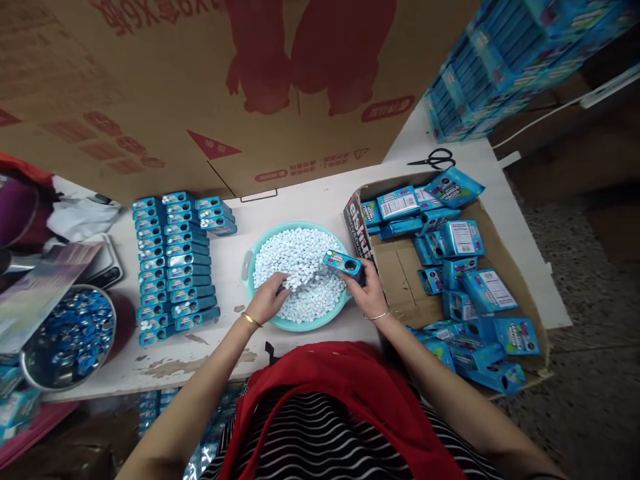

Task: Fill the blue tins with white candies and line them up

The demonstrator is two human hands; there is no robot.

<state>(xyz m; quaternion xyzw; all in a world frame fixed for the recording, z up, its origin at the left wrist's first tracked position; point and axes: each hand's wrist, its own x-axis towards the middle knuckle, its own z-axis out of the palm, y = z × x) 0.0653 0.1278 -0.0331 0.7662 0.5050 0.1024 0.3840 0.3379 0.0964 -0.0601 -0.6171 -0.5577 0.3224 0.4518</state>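
Observation:
A teal basin [260, 308] full of small white pellets [305, 257] sits on the white table in front of me. My left hand [270, 297] reaches into the pellets at the basin's near left, fingers curled among them. My right hand [367, 287] holds a small blue box [343, 263] tilted over the basin's right rim. Rows of the same blue boxes [175, 263] are lined up to the left of the basin.
A cardboard box [400, 270] at the right holds several loose blue packets. Scissors [434, 159] lie beyond it. A metal bowl [70, 337] of blue caps stands at the near left. A large cardboard sheet [200, 87] stands behind the table. Stacked blue cartons [500, 60] sit far right.

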